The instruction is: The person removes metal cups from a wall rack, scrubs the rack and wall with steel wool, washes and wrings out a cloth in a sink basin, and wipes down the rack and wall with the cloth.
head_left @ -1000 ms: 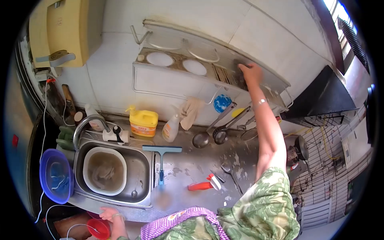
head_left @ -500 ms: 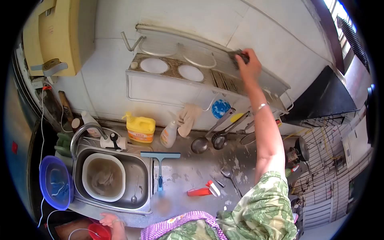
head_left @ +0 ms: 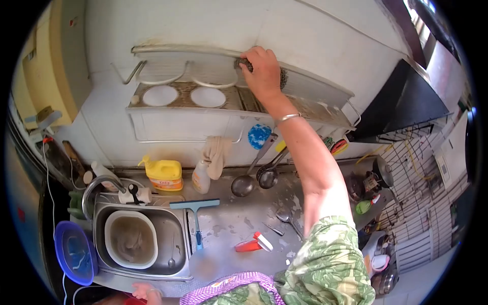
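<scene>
My right hand [head_left: 263, 73] is closed round a dark metal scouring pad [head_left: 283, 79], pressed to the upper back part of the metal wall shelf [head_left: 234, 101]. Bits of the pad show on both sides of the hand. Brown grime covers the shelf around its two round holes. Low at the bottom left, my left hand [head_left: 145, 291] hangs in front of the counter edge, its fingers partly spread and nothing seen in them. Below the shelf hang ladles [head_left: 243, 186], a blue scrubber [head_left: 259, 135] and a cloth glove [head_left: 217, 156].
A sink [head_left: 175, 229] holds a basin [head_left: 108, 236] of murky water. Nearby are a blue-purple bowl [head_left: 63, 254], a yellow bottle [head_left: 165, 175], a white spray bottle [head_left: 201, 178] and a squeegee [head_left: 195, 205]. A red spray head [head_left: 248, 246] lies on the counter. A black range hood [head_left: 406, 107] juts out at right.
My right hand has moved left along the shelf back with the scouring pad. The view has shifted, and my left hand sits lower in it.
</scene>
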